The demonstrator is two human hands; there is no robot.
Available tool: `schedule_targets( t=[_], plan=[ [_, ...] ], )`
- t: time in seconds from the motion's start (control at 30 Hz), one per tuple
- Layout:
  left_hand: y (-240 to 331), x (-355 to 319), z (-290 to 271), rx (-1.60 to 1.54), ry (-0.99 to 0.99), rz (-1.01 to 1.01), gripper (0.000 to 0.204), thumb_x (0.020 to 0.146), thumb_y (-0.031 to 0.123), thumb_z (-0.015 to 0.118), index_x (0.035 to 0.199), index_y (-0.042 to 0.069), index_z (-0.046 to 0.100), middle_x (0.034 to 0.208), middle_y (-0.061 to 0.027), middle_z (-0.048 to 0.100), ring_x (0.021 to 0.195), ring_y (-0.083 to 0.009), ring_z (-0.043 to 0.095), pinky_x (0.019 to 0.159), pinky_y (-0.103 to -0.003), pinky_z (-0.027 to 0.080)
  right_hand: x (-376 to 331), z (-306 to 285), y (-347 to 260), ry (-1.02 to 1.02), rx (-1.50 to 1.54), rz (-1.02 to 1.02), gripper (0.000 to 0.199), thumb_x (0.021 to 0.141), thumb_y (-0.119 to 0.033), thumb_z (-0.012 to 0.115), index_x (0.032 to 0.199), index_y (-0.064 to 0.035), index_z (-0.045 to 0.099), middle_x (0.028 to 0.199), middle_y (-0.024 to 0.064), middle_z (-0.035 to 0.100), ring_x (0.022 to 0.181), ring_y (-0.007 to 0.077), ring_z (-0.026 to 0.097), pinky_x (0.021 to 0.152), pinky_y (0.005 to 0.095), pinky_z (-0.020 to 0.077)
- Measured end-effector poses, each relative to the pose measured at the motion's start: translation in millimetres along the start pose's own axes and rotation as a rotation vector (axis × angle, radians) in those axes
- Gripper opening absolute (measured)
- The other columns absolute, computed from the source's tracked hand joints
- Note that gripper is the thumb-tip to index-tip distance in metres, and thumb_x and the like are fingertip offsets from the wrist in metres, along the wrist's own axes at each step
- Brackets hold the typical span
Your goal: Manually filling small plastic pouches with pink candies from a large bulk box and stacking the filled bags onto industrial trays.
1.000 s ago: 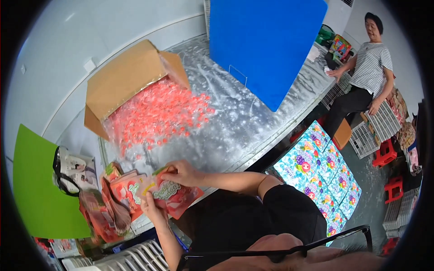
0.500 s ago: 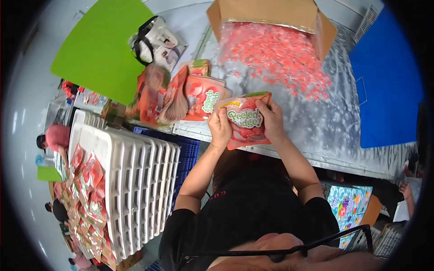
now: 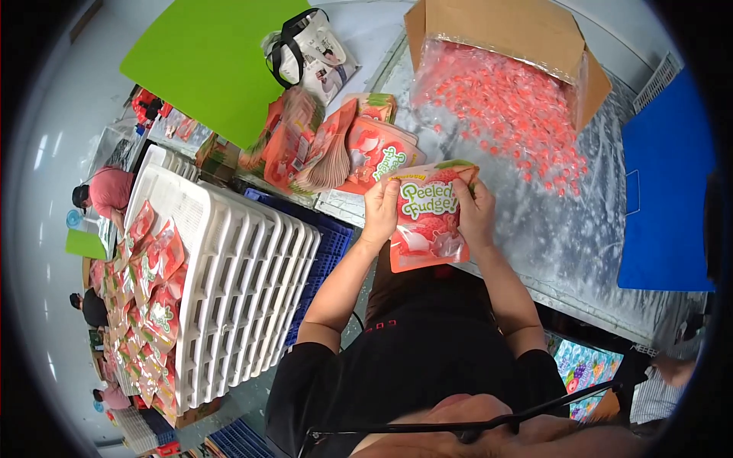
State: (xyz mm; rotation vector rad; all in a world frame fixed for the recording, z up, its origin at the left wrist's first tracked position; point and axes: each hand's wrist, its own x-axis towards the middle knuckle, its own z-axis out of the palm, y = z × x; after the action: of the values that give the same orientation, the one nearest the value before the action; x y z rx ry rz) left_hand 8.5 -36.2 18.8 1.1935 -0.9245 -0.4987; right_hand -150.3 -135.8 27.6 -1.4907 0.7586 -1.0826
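Observation:
Between both hands, just over the table's near edge, I hold a red and pink candy pouch (image 3: pixel 429 225) with its printed front toward me. My left hand (image 3: pixel 382 211) pinches its left side near the top; my right hand (image 3: pixel 475 210) grips the upper right edge. Whether the pouch has anything inside I cannot tell. Just beyond it lie flat stacked pouches (image 3: pixel 374 149) of the same print and a fanned-out bundle of pouches (image 3: pixel 330 162). Farther back, small red wrapped candies (image 3: pixel 504 114) spill from a tipped cardboard box (image 3: pixel 504 27) onto the metal table (image 3: pixel 550 237).
On my left stands a tall stack of white plastic trays (image 3: pixel 244 282), pouches (image 3: pixel 156 305) piled on top, with a blue crate (image 3: pixel 324 237) beside it. A green board (image 3: pixel 206 69), a white bag (image 3: pixel 313 65) and a blue panel (image 3: pixel 664 183) surround the table. Other people work at far left.
My view has turned, so the scene sits differently. The pouch is a little lower and nearer to me, its front more fully shown. Both hands keep their hold.

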Motion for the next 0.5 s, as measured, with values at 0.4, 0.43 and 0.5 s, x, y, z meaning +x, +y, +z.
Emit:
schedule_targets(
  t=[0.4, 0.43, 0.5],
  plan=[
    [19, -4, -7, 0.025, -0.103, -0.069, 0.023, 0.097, 0.016, 0.062, 0.112, 0.002, 0.071, 0.111, -0.0011, 0.071, 0.085, -0.0034, 0.059, 0.072, -0.022, 0.049, 18, 5, 10, -0.142, -0.039, -0.161, 0.022, 0.098, -0.013, 0.055, 0.11, 0.0015, 0.066, 0.102, 0.0084, 0.067, 0.092, 0.0186, 0.061, 0.086, 0.0318, 0.0485],
    [31, -3, -1, -0.079, -0.135, -0.147, 0.023, 0.095, 0.007, 0.063, 0.116, -0.001, 0.069, 0.118, -0.0071, 0.069, 0.103, -0.0113, 0.062, 0.089, -0.027, 0.05, 19, 0, 21, -0.108, -0.088, -0.176, 0.023, 0.099, -0.014, 0.054, 0.112, 0.0025, 0.064, 0.102, 0.0081, 0.067, 0.092, 0.0179, 0.061, 0.085, 0.0313, 0.0485],
    [41, -10, -6, -0.21, -0.013, -0.068, 0.025, 0.094, 0.007, 0.064, 0.117, 0.0, 0.069, 0.107, -0.0043, 0.071, 0.092, -0.0056, 0.061, 0.078, -0.022, 0.049, 21, 15, 25, -0.159, -0.093, -0.22, 0.025, 0.101, -0.016, 0.054, 0.113, 0.0035, 0.063, 0.102, 0.0077, 0.066, 0.092, 0.0172, 0.061, 0.085, 0.0307, 0.0485]
  ],
)
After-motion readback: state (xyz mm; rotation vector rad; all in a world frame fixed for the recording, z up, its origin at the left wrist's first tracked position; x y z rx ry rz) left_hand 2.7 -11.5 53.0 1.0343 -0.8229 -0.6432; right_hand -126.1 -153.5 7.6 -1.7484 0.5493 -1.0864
